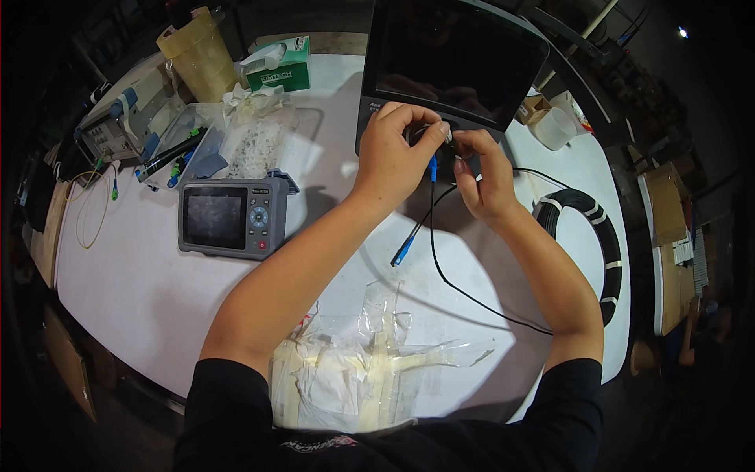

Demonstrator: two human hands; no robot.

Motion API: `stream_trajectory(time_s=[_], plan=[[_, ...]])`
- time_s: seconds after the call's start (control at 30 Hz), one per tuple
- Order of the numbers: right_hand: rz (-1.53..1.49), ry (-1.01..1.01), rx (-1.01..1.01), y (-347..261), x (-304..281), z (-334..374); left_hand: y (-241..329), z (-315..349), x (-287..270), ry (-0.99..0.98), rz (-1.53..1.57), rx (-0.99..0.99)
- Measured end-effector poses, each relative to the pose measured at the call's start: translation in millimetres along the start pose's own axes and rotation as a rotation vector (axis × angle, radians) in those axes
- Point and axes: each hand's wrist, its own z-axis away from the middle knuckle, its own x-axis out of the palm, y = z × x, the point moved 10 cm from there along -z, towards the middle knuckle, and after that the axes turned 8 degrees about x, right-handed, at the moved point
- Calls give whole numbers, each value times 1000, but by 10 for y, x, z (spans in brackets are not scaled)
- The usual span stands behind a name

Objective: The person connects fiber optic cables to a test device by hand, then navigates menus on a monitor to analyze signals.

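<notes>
My left hand (393, 153) and my right hand (487, 177) meet in front of the dark monitor-like device (456, 59). Thumb and fingers are pinched together on both, around something small and partly whitish that they mostly hide. Just under my left thumb a blue fibre-optic connector (432, 167) points downward, with a thin black cable (437, 263) running from it. Whether my fingers grip this connector is hidden. A second blue connector (403, 250) with a dark tip lies lower, between my forearms, on another length of black cable.
A coil of black cable (602, 228) tied with white bands lies right. At left sit a grey handheld tester (233, 218), a plastic tray (185, 141), tape rolls (199, 55) and a green tissue box (281, 67). Clear plastic packaging (377, 366) covers the table's near edge.
</notes>
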Motion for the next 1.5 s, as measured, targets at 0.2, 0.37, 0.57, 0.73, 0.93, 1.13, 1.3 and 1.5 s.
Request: stream_trajectory(time_s=[0.2, 0.37, 0.57, 0.73, 0.93, 1.13, 1.3, 1.5], plan=[[-22, 13, 90, 96, -4, 27, 39, -4, -1, -19, -64, 47], [21, 16, 101, 100, -3, 42, 13, -11, -4, -13, -31, 41], [-17, -2, 171, 188, 5, 57, 8, -24, -5, -7, -31, 25], [-18, -12, 191, 205, 6, 69, 18, -20, -3, -7, -34, 16], [-44, -29, 211, 234, 42, 75, 44, -4, -5, 12, -42, 59], [-32, -32, 206, 222, 34, 74, 16, -12, 13, -16, -29, 48], [-16, -13, 185, 183, 16, 50, 27, -10, -5, 4, -17, 40], [-16, -19, 171, 171, 3, 48, -7, -16, 4, 5, -23, 24]])
